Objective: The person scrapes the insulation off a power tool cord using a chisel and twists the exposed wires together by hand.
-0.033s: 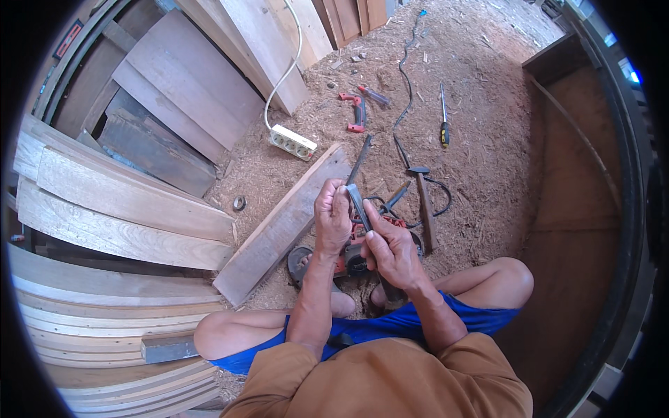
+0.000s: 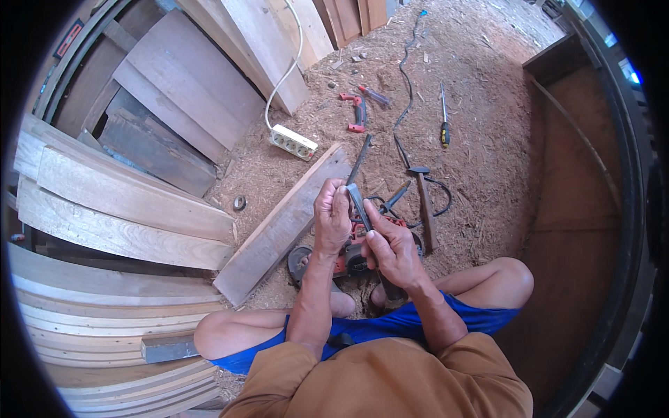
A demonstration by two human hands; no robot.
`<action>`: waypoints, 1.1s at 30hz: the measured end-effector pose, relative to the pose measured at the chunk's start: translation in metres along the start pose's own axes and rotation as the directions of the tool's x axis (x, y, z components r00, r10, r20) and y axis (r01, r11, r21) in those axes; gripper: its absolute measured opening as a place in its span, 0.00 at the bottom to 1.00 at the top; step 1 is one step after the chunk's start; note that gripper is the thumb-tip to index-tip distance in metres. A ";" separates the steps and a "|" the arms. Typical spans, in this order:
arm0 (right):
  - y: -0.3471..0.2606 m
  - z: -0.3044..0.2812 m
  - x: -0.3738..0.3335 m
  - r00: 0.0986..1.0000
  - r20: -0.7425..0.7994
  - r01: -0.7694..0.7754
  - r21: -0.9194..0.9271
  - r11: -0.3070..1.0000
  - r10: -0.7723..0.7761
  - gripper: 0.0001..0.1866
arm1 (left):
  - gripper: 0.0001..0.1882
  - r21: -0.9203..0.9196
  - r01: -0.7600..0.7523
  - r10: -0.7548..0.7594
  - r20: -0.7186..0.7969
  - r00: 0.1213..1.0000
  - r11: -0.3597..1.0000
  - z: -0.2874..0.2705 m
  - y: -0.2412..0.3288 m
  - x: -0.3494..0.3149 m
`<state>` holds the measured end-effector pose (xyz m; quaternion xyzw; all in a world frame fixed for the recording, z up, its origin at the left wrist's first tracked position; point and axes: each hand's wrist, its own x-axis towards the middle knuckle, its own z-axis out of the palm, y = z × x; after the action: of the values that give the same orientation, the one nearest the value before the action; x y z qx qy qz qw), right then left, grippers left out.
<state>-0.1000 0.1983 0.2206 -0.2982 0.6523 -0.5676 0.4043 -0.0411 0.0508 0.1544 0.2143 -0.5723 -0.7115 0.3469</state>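
Both hands are up over the red power tool (image 2: 346,263), which sits on the sawdust floor (image 2: 488,160) between the person's knees, just beside the long plank (image 2: 279,230). The left hand (image 2: 332,219) pinches the top of a flat grey metal bar (image 2: 357,200), and the right hand (image 2: 391,252) curls its fingers round the lower part, thumb pressed on. I count one hammer (image 2: 423,202), one screwdriver (image 2: 443,118), one white plug strip (image 2: 293,141) and one small ring (image 2: 240,203).

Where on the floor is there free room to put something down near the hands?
Bare sawdust lies right of the hammer, below the yellow screwdriver, and between the power strip and red clamp. Around both hands, left hand and right hand, tools and cable crowd the floor.
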 end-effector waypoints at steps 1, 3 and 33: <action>0.002 0.000 0.001 1.000 0.002 0.016 0.034 0.999 -0.016 0.30 | 0.12 -0.004 -0.006 0.007 0.024 1.000 1.000 0.000 0.002 0.000; 0.004 0.000 0.001 1.000 0.006 0.017 0.040 0.999 -0.017 0.30 | 0.12 -0.011 0.001 0.000 0.023 1.000 1.000 -0.002 0.002 0.000; -0.001 -0.002 0.000 1.000 -0.010 -0.019 -0.092 0.996 0.018 0.30 | 0.13 -0.123 0.163 -0.164 0.008 0.987 0.979 0.001 -0.002 0.001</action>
<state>-0.1018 0.1990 0.2214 -0.3077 0.6822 -0.5345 0.3926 -0.0426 0.0506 0.1527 0.2394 -0.5075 -0.7714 0.3003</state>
